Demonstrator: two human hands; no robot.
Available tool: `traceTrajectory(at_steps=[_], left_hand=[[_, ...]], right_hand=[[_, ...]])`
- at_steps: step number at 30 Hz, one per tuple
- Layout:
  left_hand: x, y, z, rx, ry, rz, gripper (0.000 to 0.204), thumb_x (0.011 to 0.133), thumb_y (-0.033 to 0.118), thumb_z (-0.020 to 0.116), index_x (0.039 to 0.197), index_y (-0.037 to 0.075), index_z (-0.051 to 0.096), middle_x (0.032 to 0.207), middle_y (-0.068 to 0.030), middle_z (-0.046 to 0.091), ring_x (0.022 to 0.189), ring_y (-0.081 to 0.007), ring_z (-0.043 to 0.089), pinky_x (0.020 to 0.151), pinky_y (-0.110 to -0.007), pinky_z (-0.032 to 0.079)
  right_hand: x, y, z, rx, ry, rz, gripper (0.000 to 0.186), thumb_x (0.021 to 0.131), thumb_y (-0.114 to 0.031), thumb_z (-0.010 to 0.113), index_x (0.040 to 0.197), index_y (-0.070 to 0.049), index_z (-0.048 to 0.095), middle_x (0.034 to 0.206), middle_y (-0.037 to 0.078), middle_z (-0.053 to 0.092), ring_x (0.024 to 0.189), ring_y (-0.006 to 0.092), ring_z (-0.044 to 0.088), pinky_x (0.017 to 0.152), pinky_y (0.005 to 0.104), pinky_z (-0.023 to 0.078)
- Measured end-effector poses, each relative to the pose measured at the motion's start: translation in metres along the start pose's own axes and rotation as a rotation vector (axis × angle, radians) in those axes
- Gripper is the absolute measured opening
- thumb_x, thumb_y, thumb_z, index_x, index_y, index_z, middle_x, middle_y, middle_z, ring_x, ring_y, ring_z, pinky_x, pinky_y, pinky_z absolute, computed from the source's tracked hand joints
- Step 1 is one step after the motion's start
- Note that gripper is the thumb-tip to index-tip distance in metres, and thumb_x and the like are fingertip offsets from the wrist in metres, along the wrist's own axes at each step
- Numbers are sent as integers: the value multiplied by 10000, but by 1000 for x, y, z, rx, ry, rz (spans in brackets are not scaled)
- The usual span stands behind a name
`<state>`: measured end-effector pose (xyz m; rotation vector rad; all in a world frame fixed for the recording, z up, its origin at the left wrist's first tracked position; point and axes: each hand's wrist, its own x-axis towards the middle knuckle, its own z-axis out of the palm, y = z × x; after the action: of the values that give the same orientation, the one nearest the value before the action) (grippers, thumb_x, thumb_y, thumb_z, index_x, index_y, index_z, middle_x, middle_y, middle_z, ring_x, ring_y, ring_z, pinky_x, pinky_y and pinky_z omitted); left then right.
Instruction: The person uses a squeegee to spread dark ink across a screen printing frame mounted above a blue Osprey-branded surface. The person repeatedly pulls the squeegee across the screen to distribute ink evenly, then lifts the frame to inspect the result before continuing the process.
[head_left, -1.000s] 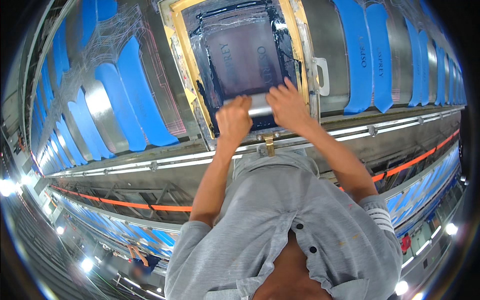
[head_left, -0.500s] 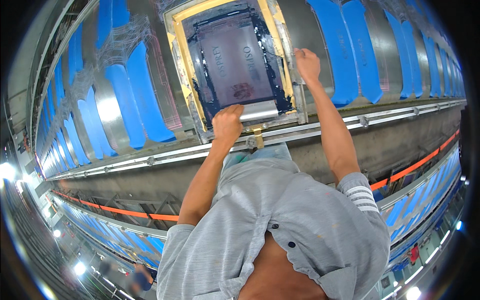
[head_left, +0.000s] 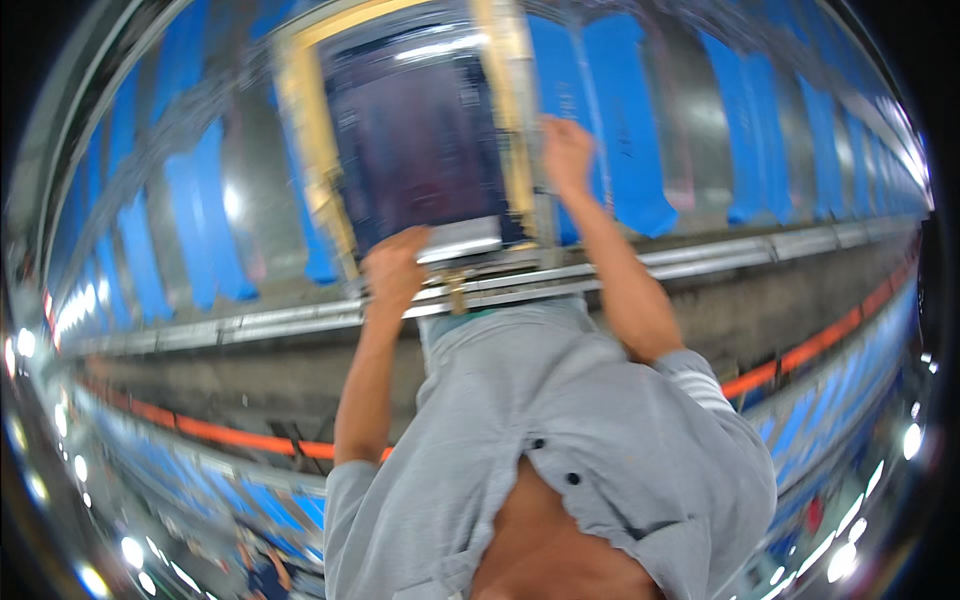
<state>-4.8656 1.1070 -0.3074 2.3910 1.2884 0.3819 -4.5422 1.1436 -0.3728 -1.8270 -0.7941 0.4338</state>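
A screen printing frame (head_left: 505,60) with yellow-taped edges and dark blue ink on its mesh (head_left: 415,130) lies over the long table in front of me. At the near end of the mesh rests a silver squeegee (head_left: 465,241). My left hand (head_left: 396,268) is closed round the squeegee's left end, by the frame's near left corner; its fingertips are partly hidden. At the frame's right edge, my right hand (head_left: 568,155) is closed on the rim, somewhat blurred. Blue fabric panels (head_left: 630,130) lie flat just right of the frame, and another blue panel (head_left: 313,230) shows partly from under its left side.
Metal rails (head_left: 700,257) run along the table's near edge. More blue panels (head_left: 208,215) lie in rows to both sides. Behind me are an orange strip (head_left: 810,345) and another table with blue panels. A person (head_left: 265,570) stands far off at lower left.
The frame has shifted right along the table, closer to the right-hand panels, uncovering part of a panel on its left. Both hands moved with it. The whole view has shifted and blurred.
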Motion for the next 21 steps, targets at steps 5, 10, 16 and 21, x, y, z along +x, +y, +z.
traceTrajectory(at_steps=[5,10,16,21], left_hand=[[-38,-71,-65,68,-132,-92,506,645,-86,634,1107,67,771,1175,-126,758,1086,-309,725,935,-419,571],[-53,-83,-67,19,-132,-79,496,645,-96,637,1097,58,770,1146,-132,763,1067,-314,731,930,-422,573],[-81,-106,-52,12,-129,-7,496,655,-71,661,1130,40,749,1164,-132,755,1092,-321,718,935,-428,560],[-97,-109,-38,86,-116,36,556,664,-50,682,1215,17,699,1254,-135,718,1158,-329,685,968,-445,530]], right_hand=[[-57,-34,67,-33,-33,173,391,934,-295,698,784,65,667,591,130,545,595,139,478,574,388,413],[-61,-34,70,-99,-51,239,397,921,-334,694,818,50,689,622,150,578,608,218,532,595,411,427],[-69,-43,84,-214,-70,268,391,932,-375,638,905,-3,754,762,250,685,741,418,677,706,490,502],[-74,-49,95,-295,-108,332,385,941,-385,614,947,-35,773,878,269,712,862,456,694,791,518,529]])
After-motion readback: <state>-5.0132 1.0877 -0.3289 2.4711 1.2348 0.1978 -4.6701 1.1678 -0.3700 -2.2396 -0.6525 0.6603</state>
